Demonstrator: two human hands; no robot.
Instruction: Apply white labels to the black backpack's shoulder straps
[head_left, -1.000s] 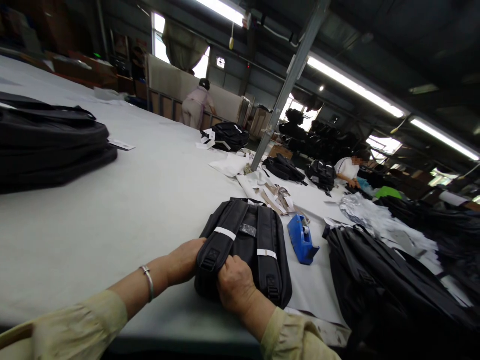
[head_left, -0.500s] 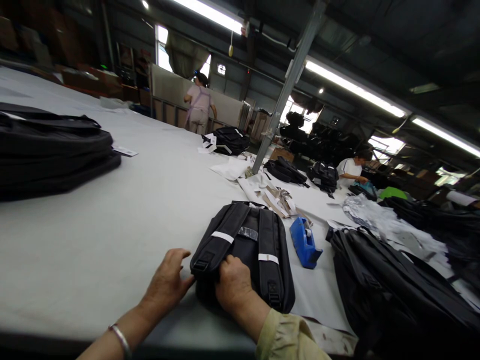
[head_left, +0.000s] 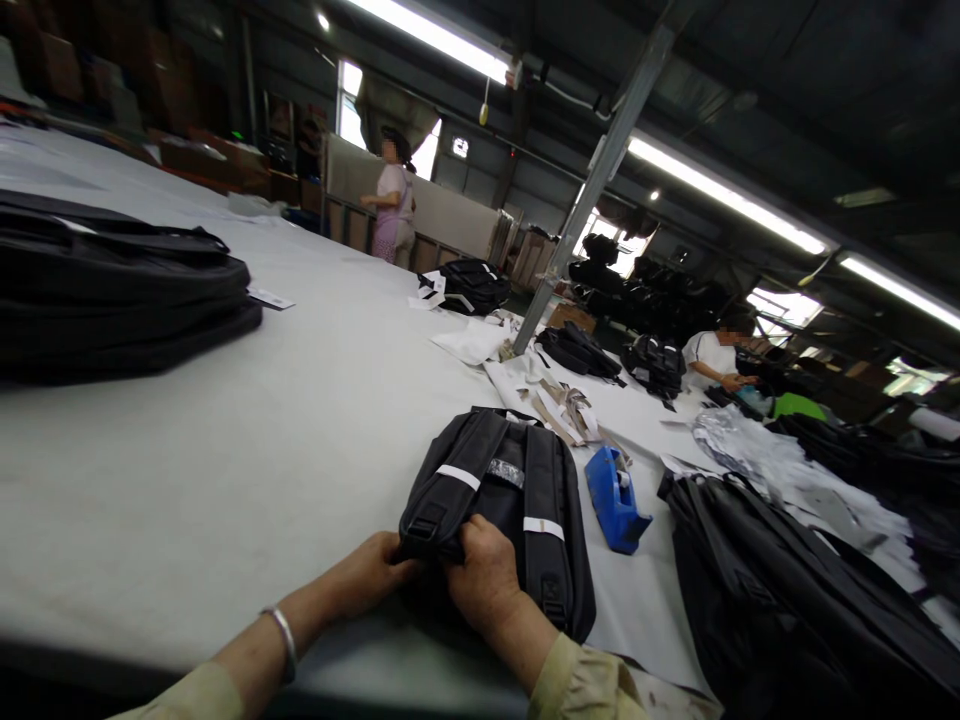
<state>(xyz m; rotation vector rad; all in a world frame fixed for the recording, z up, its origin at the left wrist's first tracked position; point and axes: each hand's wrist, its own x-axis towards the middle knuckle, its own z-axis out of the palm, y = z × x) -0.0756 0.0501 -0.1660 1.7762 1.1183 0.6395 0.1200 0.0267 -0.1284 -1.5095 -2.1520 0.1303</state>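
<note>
A worker's two hands close on the near end of a black backpack lying strap-side up on a long white worktable; the left hand grips the bag's lower left corner with fingers curled under the edge, while the right hand pinches the bottom of the left shoulder strap, fingers folded together over the webbing; a metal bangle circles the left wrist; both shoulder straps already carry white paper bands across them and a small clear packet lies between them, so the strap wrapping looks finished and, by the look of it, only the tidying of the bag's lower end is in hand; a blue tape dispenser rests just beside the bag on its right, with loose paper strips beyond it; unwrapped black backpacks wait in a heap at the right edge, and a flat stack of black bags sits well apart on the far left, suggesting much of the batch remains; two other people work further down the hall, one standing, one seated.
</note>
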